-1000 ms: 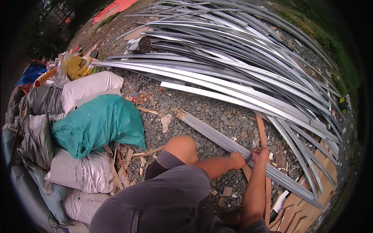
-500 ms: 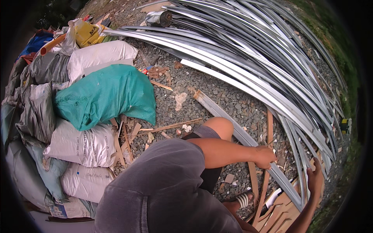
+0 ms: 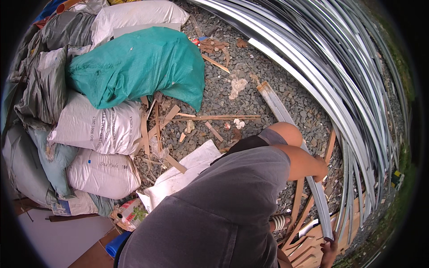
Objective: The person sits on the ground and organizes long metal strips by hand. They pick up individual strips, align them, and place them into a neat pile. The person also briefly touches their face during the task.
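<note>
A long grey metal channel (image 3: 278, 106) lies on the gravel at a slant, running past my bent knee toward the lower right. My left hand (image 3: 320, 169) is closed around it about midway along. At the near end, the fingers of my right hand (image 3: 329, 251) are curled onto the channel's tip; part of that hand is cut off by the lower edge. Thin wooden strips (image 3: 298, 198) lie beneath and beside the channel. To its right, a large heap of long metal profiles (image 3: 313, 53) sweeps past, bending with the lens.
Stuffed sacks, among them a green one (image 3: 143, 67) and a white printed one (image 3: 96, 125), are piled at the left. Wood scraps (image 3: 219, 117) and a white sheet (image 3: 178, 176) lie on the gravel. Brown boards (image 3: 308, 250) sit by my sandalled foot (image 3: 280, 222).
My right hand has come from beside the heap, fingers stretched, to the channel's near end and curled onto it. My left hand keeps its grip. The view has shifted downward and left.
</note>
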A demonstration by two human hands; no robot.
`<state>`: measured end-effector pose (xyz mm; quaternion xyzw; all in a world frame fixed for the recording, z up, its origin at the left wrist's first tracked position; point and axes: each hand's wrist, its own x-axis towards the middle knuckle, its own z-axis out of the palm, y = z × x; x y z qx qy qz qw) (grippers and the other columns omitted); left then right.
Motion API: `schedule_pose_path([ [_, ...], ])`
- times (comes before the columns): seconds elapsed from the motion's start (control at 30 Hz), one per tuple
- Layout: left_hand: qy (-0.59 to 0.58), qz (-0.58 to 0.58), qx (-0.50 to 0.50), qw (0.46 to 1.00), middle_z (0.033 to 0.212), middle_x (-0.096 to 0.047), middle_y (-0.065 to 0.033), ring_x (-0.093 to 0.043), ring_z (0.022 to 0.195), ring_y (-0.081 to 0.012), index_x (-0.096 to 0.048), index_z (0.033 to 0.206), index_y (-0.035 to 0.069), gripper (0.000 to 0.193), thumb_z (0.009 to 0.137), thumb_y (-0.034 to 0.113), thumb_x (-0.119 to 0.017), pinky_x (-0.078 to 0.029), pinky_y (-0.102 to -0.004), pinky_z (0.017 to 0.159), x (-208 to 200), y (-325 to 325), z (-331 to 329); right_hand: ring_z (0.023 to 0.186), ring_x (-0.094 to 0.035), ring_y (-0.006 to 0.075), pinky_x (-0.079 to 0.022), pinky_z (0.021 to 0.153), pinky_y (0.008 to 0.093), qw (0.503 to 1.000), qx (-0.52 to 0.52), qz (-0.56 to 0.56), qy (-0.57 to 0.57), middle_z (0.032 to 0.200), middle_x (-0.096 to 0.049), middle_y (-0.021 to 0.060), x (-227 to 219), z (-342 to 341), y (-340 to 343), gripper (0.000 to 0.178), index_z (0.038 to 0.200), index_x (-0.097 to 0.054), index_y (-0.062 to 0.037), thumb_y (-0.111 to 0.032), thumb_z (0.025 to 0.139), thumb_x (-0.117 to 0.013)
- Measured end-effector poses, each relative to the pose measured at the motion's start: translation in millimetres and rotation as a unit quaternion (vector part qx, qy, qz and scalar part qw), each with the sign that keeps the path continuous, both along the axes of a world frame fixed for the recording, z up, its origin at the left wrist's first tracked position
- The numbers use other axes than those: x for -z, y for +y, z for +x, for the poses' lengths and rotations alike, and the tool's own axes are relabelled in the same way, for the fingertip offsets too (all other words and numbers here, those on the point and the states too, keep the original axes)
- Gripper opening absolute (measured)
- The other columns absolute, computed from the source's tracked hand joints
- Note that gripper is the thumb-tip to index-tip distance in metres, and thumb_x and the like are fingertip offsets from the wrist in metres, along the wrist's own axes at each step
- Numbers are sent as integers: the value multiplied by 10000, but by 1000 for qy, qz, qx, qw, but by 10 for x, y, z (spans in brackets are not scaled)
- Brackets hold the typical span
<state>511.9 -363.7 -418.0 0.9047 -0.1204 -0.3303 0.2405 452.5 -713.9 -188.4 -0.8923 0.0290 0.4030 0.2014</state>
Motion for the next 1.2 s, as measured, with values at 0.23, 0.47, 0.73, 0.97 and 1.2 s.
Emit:
schedule_pose_path([
  [0.23, -17, -10, -61, 998, 1190, -673, -142, -611, 1133, -351, -726, 1221, 144, 428, 803, 233, -744, -433, -601, 904, -10, 110, 112, 1132, -620, 311, -497, 921, 454, 987, 130, -44, 87, 1351, -609, 176, 657, 464, -467, 575, 1578, -367, -208, -243, 1021, -507],
  [0.47, 51, 10, -56, 997, 1308, -663, -129, -582, 1218, -400, -689, 1315, 159, 506, 836, 304, -756, -410, -668, 942, -2, 370, 164, 1180, -609, 337, -487, 971, 502, 990, 117, -39, 62, 1379, -590, 198, 798, 772, -227, 535, 1540, -425, -177, -249, 1019, -525],
  [0.73, 61, 18, -74, 995, 1261, -667, -163, -577, 1171, -445, -689, 1307, 143, 511, 839, 342, -738, -400, -657, 911, -21, 481, 243, 814, -602, 183, -491, 607, 359, 995, 73, -56, 45, 1128, -630, 71, 1215, 1168, -317, 614, 1554, -389, -258, -557, 1029, -492],
  [0.97, 40, 0, -139, 989, 1181, -676, -155, -594, 1086, -445, -712, 1271, 169, 508, 800, 349, -772, -395, -656, 831, -95, 569, 296, 725, -596, 165, -480, 561, 350, 996, 38, -78, 33, 1052, -649, 59, 1373, 1314, -164, 623, 1559, -377, -247, -536, 1025, -515],
  [1.2, 17, -7, -143, 989, 1145, -689, -142, -609, 1060, -430, -724, 1225, 130, 458, 813, 327, -759, -402, -669, 843, -144, 733, 206, 715, -603, 164, -468, 541, 323, 996, 9, -81, 42, 1048, -647, 67, 1361, 1284, -70, 626, 1553, -382, -235, -520, 1018, -540],
])
